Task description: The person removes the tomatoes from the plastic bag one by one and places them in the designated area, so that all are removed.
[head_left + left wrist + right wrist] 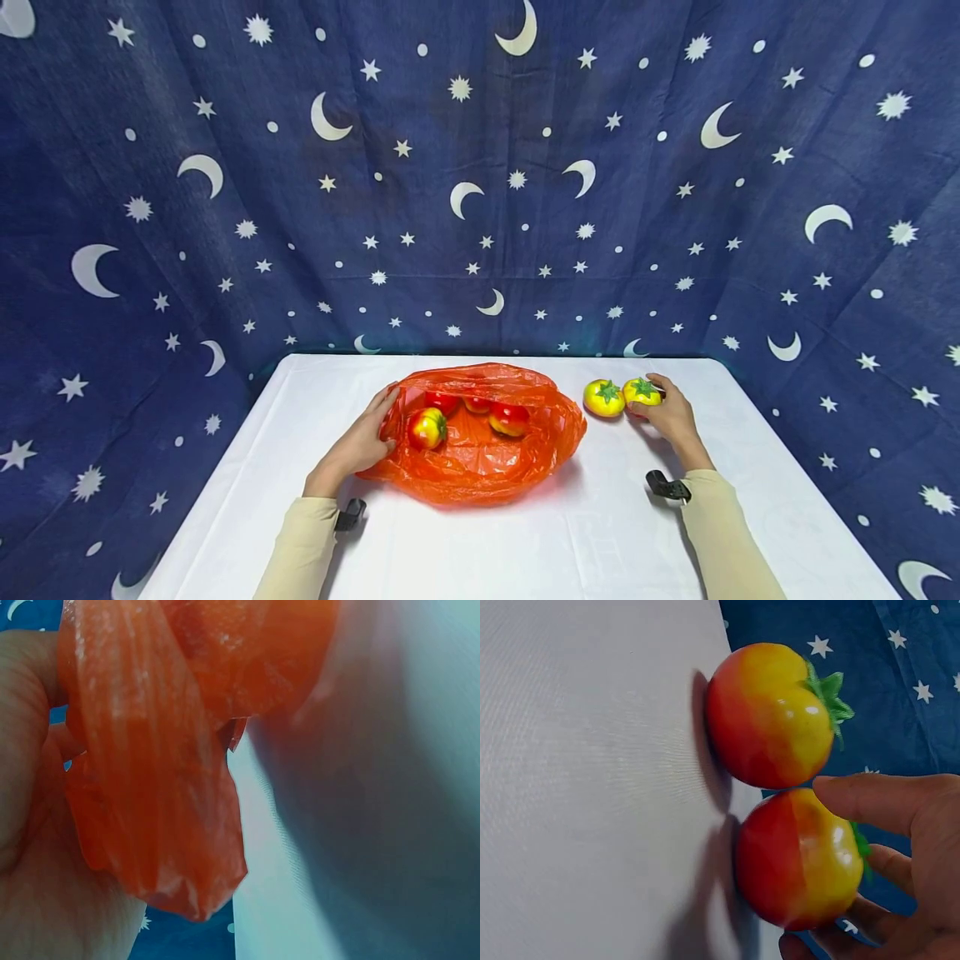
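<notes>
A thin red plastic bag (480, 483) lies spread with its mouth open on the table, and several red-and-yellow tomatoes (427, 427) show inside it. At the bag's left rim my left hand (362, 437) grips the plastic; the left wrist view shows a hanging flap of the bag (157, 802) covering part of the fingers. Right of the bag, my right hand (672, 417) holds a tomato (799, 859) with a green leafy top, thumb on one side and fingers on the other. A second, similar tomato (769, 716) sits right beside it on the table.
White cloth covers the table (525, 554). Behind it and at both sides hangs a dark blue curtain (480, 242) with moons and stars. Black camera mounts (667, 487) sit at both wrists, over beige sleeves.
</notes>
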Available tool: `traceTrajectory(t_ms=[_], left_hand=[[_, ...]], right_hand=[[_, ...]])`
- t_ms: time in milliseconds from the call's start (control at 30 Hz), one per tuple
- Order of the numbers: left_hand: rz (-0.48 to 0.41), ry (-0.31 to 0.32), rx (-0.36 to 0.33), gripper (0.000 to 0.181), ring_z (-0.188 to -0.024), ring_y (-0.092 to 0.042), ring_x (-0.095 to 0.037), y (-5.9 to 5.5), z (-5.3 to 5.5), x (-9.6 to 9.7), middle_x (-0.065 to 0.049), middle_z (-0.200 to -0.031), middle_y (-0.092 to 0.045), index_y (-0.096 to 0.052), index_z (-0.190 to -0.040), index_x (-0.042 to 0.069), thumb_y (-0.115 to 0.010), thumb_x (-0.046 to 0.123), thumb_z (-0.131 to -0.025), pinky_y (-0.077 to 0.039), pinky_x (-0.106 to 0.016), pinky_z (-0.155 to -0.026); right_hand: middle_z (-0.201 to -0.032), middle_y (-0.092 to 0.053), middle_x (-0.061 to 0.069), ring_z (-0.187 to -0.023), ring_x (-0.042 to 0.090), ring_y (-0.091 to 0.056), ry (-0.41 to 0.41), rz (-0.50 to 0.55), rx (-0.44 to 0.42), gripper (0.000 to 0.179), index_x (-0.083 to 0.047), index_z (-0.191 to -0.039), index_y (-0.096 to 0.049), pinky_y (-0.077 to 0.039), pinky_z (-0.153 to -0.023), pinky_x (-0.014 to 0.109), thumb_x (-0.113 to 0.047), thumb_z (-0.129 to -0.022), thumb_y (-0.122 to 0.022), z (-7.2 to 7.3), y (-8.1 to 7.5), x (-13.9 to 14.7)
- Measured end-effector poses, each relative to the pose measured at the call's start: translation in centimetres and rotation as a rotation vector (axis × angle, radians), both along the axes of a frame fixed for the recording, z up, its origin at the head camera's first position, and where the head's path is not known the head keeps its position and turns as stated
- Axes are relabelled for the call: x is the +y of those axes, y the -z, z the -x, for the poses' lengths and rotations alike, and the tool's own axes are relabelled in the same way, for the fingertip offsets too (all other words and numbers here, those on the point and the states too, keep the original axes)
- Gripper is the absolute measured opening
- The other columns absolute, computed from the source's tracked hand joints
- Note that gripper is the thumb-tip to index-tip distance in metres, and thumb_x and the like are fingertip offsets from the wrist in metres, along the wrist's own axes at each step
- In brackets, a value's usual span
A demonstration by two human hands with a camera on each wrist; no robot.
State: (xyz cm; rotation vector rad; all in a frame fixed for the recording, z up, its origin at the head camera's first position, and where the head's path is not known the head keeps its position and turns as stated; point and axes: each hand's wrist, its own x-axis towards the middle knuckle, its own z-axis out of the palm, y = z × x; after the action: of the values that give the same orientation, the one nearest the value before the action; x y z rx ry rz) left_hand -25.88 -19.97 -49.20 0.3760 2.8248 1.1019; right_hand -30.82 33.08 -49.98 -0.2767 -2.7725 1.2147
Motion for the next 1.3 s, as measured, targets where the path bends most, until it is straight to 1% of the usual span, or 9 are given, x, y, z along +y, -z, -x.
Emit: traceTrajectory(t_ms=[133,233,400,533,633,767,967,1133,1300], left_hand=[[0.003,-0.01,-0.011,0.092,-0.147,-0.027,-0.041,0.0,-0.1,0.1,-0.012,-0.165,-0.011,-0.019,-0.158,0.013,-0.065,-0.006,-0.081,-0.033,-0.056,-0.115],[0.005,-0.019,-0.02,0.092,-0.147,-0.027,-0.041,-0.1,-0.1,0.1,-0.011,-0.165,-0.011,-0.019,-0.158,0.013,-0.066,-0.006,-0.081,-0.035,-0.056,-0.114],[0.003,-0.01,-0.022,0.092,-0.148,-0.025,-0.04,-0.3,-0.2,0.2,-0.009,-0.166,-0.01,-0.019,-0.158,0.013,-0.066,-0.005,-0.081,-0.035,-0.055,-0.114],[0.006,-0.007,-0.023,0.092,-0.149,-0.025,-0.04,-0.3,-0.2,0.2,-0.008,-0.166,-0.01,-0.019,-0.158,0.013,-0.066,-0.004,-0.081,-0.034,-0.055,-0.114],[0.015,-0.011,-0.02,0.093,-0.148,-0.026,-0.042,-0.3,-0.2,0.1,-0.01,-0.166,-0.01,-0.018,-0.158,0.013,-0.066,-0.004,-0.081,-0.034,-0.057,-0.114],[0.015,-0.012,-0.014,0.092,-0.147,-0.027,-0.042,-0.2,-0.2,0.1,-0.011,-0.165,-0.011,-0.018,-0.158,0.013,-0.065,-0.005,-0.081,-0.033,-0.057,-0.114],[0.009,-0.013,-0.006,0.092,-0.147,-0.028,-0.042,-0.2,-0.1,0.0,-0.01,-0.165,-0.012,-0.019,-0.158,0.013,-0.065,-0.005,-0.081,-0.034,-0.056,-0.114],[0.002,-0.018,-0.018,0.092,-0.148,-0.027,-0.041,-0.1,-0.1,0.0,-0.008,-0.166,-0.012,-0.019,-0.158,0.014,-0.066,-0.005,-0.081,-0.035,-0.055,-0.113],[-0.001,-0.012,-0.007,0.093,-0.147,-0.027,-0.041,-0.1,-0.2,0.0,-0.009,-0.165,-0.012,-0.019,-0.158,0.013,-0.066,-0.005,-0.08,-0.036,-0.055,-0.113]], right_hand=[[-0.149,-0.039,0.03,-0.136,0.048,-0.039,0.01,-0.003,0.037,0.073,-0.002,-0.148,-0.037,-0.033,-0.113,0.06,-0.018,-0.085,-0.072,-0.6,-1.0,-0.1],[-0.15,-0.039,0.028,-0.137,0.047,-0.038,0.029,-0.008,0.061,0.072,-0.003,-0.148,-0.038,-0.034,-0.112,0.06,-0.018,-0.086,-0.071,-1.1,-1.8,-0.3],[-0.15,-0.04,0.026,-0.137,0.045,-0.039,0.043,-0.014,0.136,0.068,-0.003,-0.146,-0.042,-0.038,-0.11,0.059,-0.016,-0.086,-0.071,-2.0,-3.3,-0.7],[-0.148,-0.041,0.028,-0.135,0.045,-0.041,0.028,-0.027,0.216,0.065,-0.002,-0.144,-0.044,-0.04,-0.108,0.059,-0.014,-0.086,-0.072,-2.8,-4.7,-1.3],[-0.146,-0.043,0.028,-0.134,0.045,-0.043,0.014,-0.033,0.275,0.063,-0.002,-0.142,-0.047,-0.04,-0.108,0.059,-0.013,-0.086,-0.073,-3.4,-5.7,-1.9],[-0.145,-0.045,0.025,-0.133,0.044,-0.043,-0.01,-0.044,0.339,0.061,-0.003,-0.14,-0.049,-0.041,-0.108,0.059,-0.012,-0.085,-0.073,-4.2,-6.8,-2.8],[-0.141,-0.048,0.023,-0.131,0.043,-0.046,-0.06,-0.038,0.452,0.058,-0.002,-0.136,-0.053,-0.042,-0.106,0.06,-0.009,-0.083,-0.075,-5.3,-8.7,-4.3],[-0.142,-0.048,0.021,-0.131,0.042,-0.046,-0.074,-0.037,0.502,0.056,-0.003,-0.135,-0.055,-0.042,-0.105,0.06,-0.009,-0.083,-0.075,-6.3,-10.3,-5.5],[-0.142,-0.049,0.019,-0.131,0.039,-0.047,-0.103,-0.025,0.553,0.055,-0.002,-0.133,-0.057,-0.043,-0.105,0.059,-0.008,-0.082,-0.076,-7.1,-11.3,-6.8]])
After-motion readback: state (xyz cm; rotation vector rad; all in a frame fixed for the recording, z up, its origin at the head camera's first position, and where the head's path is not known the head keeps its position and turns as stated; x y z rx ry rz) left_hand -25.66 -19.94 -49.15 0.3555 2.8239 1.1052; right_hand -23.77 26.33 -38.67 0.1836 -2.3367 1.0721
